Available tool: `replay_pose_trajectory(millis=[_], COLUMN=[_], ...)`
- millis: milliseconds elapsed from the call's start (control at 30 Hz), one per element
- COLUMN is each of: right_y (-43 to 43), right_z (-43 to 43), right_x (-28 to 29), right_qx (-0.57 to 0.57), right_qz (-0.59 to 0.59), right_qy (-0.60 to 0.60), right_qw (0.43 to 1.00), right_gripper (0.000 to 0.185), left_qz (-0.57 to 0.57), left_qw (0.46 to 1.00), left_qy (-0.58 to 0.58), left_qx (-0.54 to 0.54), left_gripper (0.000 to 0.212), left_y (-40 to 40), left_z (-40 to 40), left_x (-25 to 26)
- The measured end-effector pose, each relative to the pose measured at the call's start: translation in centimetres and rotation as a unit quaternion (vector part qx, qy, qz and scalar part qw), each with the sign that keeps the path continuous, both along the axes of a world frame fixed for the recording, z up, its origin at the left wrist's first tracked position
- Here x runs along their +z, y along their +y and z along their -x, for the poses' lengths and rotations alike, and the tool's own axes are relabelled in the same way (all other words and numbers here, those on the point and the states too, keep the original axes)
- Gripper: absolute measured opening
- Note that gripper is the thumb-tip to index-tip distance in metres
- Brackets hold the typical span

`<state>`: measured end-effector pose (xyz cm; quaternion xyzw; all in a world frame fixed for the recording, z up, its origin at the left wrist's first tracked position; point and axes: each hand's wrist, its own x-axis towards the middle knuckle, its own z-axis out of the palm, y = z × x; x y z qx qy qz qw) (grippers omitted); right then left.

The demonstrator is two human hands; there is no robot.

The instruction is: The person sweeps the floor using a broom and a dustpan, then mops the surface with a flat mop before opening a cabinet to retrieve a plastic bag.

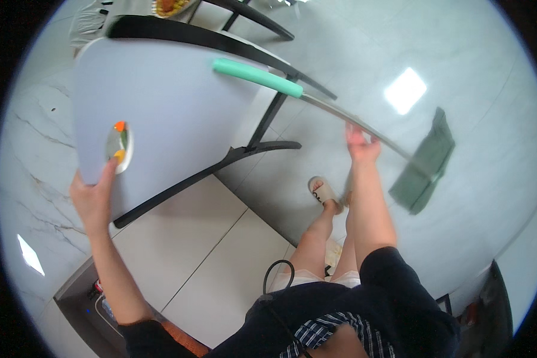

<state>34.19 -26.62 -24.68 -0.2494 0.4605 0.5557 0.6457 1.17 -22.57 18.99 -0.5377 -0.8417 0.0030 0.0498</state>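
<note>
My left hand [94,194] grips the lower left edge of a pale grey chair panel [170,103], the thumb beside an oval opening [116,145] with orange, yellow and green bits showing. Black curved legs [174,192] run along the tilted chair's sides. At the right, my right hand [362,143] is around the metal pole [340,112] of a flat mop, palm turned up. The pole's mint-green foam grip [257,77] passes in front of the chair panel. The green mop head [423,165] is at the floor on the right, slightly blurred.
Grey glossy tile floor [465,71] reflects a light. A pale tiled ledge [206,241] lies before me, above a dark recess [85,308] with cables. Marbled tile [40,156] is at the left. At the top are another dark chair frame [259,18] and a food dish [172,6].
</note>
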Motion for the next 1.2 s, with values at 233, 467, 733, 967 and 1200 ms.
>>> replay_pose_trajectory(millis=[233, 467, 733, 967, 1200], right_y=[2.5, -4.3, -15.5, -21.6, -23.3], right_z=[-5.5, -15.8, -23.7, -15.8, -8.9], right_x=[1.9, 8.3, 27.9, 40.3, 40.2], right_qx=[-0.024, 0.232, 0.179, 0.235, 0.228], right_qz=[0.146, 0.144, 0.042, -0.030, -0.138], right_qy=[-0.077, -0.233, -0.066, 0.023, 0.100], right_qw=[0.986, 0.934, 0.981, 0.971, 0.959], right_gripper=[0.019, 0.012, 0.005, 0.037, 0.037], left_qz=[-0.029, -0.014, 0.015, 0.025, 0.018], left_qw=[0.997, 0.997, 0.997, 0.996, 0.997], left_qy=[-0.070, -0.048, -0.002, -0.006, -0.007], left_qx=[-0.030, -0.064, -0.071, -0.083, -0.077], left_gripper=[0.036, 0.044, 0.053, 0.053, 0.055], left_y=[-1.0, -1.0, -0.9, -1.4, -1.5], left_z=[0.3, 0.4, 1.4, 1.2, 1.4], left_x=[0.4, 1.1, 1.6, 2.3, 2.2])
